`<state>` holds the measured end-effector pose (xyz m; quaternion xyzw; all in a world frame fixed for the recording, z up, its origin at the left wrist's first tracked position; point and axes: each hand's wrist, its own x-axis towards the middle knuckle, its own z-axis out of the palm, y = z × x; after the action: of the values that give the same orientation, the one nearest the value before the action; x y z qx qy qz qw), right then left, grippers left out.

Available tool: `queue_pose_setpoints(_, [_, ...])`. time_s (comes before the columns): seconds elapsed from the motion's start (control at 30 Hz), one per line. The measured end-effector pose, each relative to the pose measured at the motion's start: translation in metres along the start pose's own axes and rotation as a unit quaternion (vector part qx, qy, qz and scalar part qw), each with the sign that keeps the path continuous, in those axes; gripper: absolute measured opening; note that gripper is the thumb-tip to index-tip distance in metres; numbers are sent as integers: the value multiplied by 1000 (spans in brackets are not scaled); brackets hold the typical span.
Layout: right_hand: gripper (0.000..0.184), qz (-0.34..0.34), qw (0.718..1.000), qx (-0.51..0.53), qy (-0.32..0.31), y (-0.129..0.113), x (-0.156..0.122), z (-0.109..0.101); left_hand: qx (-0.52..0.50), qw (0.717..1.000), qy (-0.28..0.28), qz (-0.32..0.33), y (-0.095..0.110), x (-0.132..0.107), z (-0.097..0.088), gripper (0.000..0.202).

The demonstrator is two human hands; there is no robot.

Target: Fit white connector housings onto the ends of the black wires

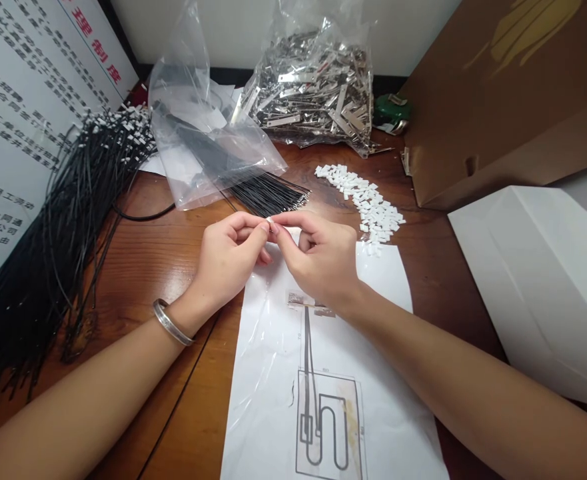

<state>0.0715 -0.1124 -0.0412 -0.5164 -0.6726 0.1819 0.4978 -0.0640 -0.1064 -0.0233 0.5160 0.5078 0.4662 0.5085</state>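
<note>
My left hand (230, 257) and my right hand (318, 257) meet over the middle of the wooden table, fingertips pinched together on a small white piece (270, 225) between them. A silver bangle (172, 323) sits on my left wrist. Just behind the hands lies a bundle of thin black wires (268, 191) spilling from a clear plastic bag (208, 143). A heap of small white plastic pieces (373, 207) lies to the right of the hands. Under my right hand lies a white sheet with a drawn diagram (323, 407).
A large bunch of black wires with white ends (68, 220) covers the left side. A clear bag of shiny metal strips (318, 90) stands at the back. A brown cardboard box (508, 100) and a white box (548, 287) stand at the right. A printed notice board (18, 107) leans at the left.
</note>
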Motion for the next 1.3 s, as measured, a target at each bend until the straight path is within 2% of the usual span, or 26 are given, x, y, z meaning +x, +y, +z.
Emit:
queue_pose_setpoints(0.27, [11, 94, 991, 87, -23, -2, 2, -1, -1, 1000, -21, 22, -1, 1, -1, 11])
queue_pose_setpoints(0.5, [9, 156, 957, 240, -38, 1, 8, -3, -29, 998, -48, 12, 1, 5, -6, 16])
queue_pose_setpoints(0.63, [10, 174, 946, 269, -58, 2, 11, -4, -43, 997, -69, 11, 1, 8, -9, 14])
queue_pose_setpoints(0.77, [10, 174, 948, 258, -68, 2, 10, -3, -40, 997, -71, 3, 1, 9, -11, 14])
queue_pose_setpoints(0.93, [9, 161, 954, 250, -46, 3, 8, 0, -48, 996, -75, -7, 1, 8, -10, 16])
queue_pose_setpoints(1.0, [8, 165, 954, 247, -29, 3, 9, 0, -62, 996, -64, -14, 2, 8, -9, 15])
queue_pose_setpoints(1.1, [9, 178, 956, 230, 29, 3, 10, 0, -70, 996, -46, -18, 3, 7, -8, 15])
queue_pose_setpoints(1.2, [8, 175, 970, 155, 66, 3, 10, -1, -75, 996, -41, -13, 1, 8, -8, 18])
queue_pose_setpoints(1.3, [7, 150, 989, 3, 13, 1, 7, -3, -104, 994, -27, -13, -2, 10, -10, 21])
